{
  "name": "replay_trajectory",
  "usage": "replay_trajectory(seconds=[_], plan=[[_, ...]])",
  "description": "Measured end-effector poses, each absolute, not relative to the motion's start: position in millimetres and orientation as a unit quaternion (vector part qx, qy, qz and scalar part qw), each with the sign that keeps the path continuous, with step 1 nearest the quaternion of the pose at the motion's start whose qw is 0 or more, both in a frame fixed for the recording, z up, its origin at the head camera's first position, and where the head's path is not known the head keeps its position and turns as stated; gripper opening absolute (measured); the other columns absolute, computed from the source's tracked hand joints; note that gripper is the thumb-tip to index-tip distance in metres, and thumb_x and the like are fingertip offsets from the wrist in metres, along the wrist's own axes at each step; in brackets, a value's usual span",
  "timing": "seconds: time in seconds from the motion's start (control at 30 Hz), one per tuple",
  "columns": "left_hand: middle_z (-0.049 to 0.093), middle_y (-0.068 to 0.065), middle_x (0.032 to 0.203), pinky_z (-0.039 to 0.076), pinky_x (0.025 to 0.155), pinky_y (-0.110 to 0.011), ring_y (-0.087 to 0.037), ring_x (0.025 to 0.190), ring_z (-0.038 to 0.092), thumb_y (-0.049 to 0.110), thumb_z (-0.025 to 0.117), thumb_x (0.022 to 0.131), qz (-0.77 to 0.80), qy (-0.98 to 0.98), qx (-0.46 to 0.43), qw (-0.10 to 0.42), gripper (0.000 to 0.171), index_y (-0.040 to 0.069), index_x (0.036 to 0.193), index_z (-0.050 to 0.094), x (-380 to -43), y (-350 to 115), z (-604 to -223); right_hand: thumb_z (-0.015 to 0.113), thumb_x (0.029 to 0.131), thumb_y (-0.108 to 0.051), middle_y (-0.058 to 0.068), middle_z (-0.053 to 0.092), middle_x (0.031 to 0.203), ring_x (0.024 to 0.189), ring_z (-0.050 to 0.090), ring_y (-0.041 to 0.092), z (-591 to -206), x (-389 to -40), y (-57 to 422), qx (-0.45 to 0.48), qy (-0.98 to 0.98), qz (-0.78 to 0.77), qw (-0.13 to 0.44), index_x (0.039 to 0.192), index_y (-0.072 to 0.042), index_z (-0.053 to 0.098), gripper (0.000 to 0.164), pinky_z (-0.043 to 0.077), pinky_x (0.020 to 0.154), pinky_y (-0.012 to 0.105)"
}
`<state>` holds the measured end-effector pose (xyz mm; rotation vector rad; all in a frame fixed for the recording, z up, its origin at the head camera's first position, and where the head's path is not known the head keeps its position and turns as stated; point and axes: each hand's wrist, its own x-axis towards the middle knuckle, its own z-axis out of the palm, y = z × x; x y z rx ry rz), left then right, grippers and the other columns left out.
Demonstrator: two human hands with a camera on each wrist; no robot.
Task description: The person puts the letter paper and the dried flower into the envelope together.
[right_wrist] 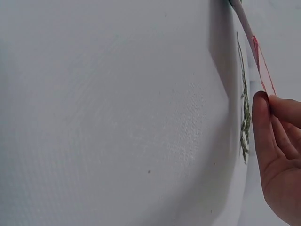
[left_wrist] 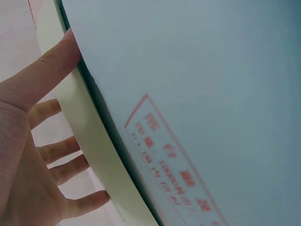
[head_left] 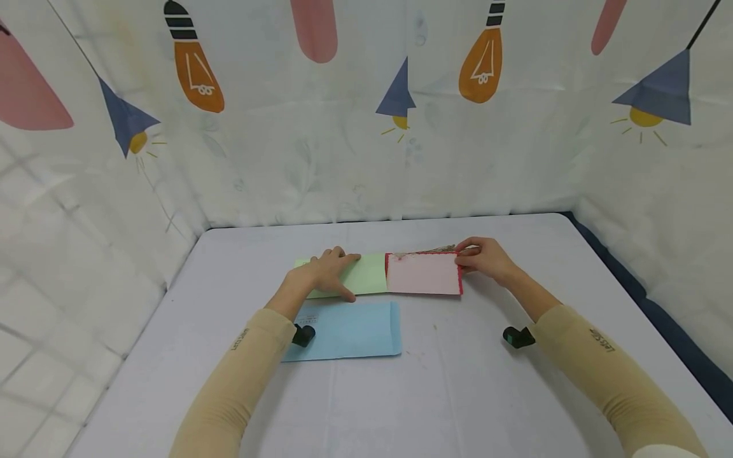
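A pale green envelope (head_left: pixel 371 273) lies under my left hand (head_left: pixel 325 272). That hand spans it, thumb (left_wrist: pixel 44 70) along the near edge and fingers spread towards the far edge. Against the envelope's right end is a pink card (head_left: pixel 424 273) with a red border. My right hand (head_left: pixel 485 259) pinches the card's right end between thumb and fingers, and in the right wrist view the red-edged card (right_wrist: pixel 264 70) shows nearly edge-on. Closer to me, a light blue envelope (head_left: pixel 355 331) with small print lies partly beneath my left forearm; red print shows on a pale blue surface (left_wrist: pixel 188 70) in the left wrist view.
A thin dried plant sprig (head_left: pixel 438 249) lies just behind the pink card, its green tip (right_wrist: pixel 245 117) near my right hand. White cloth covers the table (head_left: pixel 446 394). A pale curtain (head_left: pixel 343 165) with printed lamps and bulbs hangs around the back and sides.
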<state>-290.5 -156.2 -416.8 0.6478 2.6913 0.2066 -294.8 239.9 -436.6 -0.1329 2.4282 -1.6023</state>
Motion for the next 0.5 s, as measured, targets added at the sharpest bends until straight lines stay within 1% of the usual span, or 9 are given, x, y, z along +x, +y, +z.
replay_trajectory(seconds=[0.13, 0.33, 0.5], plan=[[0.038, -0.014, 0.149, 0.032, 0.107, -0.064, -0.034, 0.137, 0.037, 0.054, 0.084, 0.081, 0.076, 0.954, 0.227, 0.182, 0.103, 0.022, 0.163, 0.031, -290.2, -156.2, -416.8, 0.072, 0.097, -0.009, 0.022, 0.070, 0.114, 0.084, 0.073, 0.021, -435.4, -295.1, 237.7, -0.048, 0.847, -0.517, 0.113, 0.125, 0.006, 0.063, 0.033, 0.058, 0.080, 0.030], [0.037, -0.014, 0.149, 0.033, 0.107, -0.064, -0.034, 0.136, 0.037, 0.053, 0.084, 0.081, 0.081, 0.954, 0.226, 0.182, 0.103, 0.022, 0.163, 0.031, -289.1, -156.2, -415.6, 0.072, 0.097, -0.010, 0.021, 0.071, 0.111, 0.085, 0.073, 0.022, -435.5, -295.7, 235.9, -0.048, 0.872, -0.474, 0.114, 0.123, 0.007, 0.064, 0.032, 0.059, 0.083, 0.035], [0.037, -0.015, 0.149, 0.033, 0.106, -0.065, -0.035, 0.136, 0.037, 0.053, 0.085, 0.080, 0.083, 0.954, 0.226, 0.180, 0.104, 0.021, 0.163, 0.031, -288.5, -156.8, -415.0, 0.072, 0.096, -0.010, 0.020, 0.071, 0.109, 0.086, 0.072, 0.024, -434.2, -297.6, 230.0, -0.053, 0.882, -0.455, 0.113, 0.122, 0.006, 0.065, 0.031, 0.059, 0.082, 0.035]])
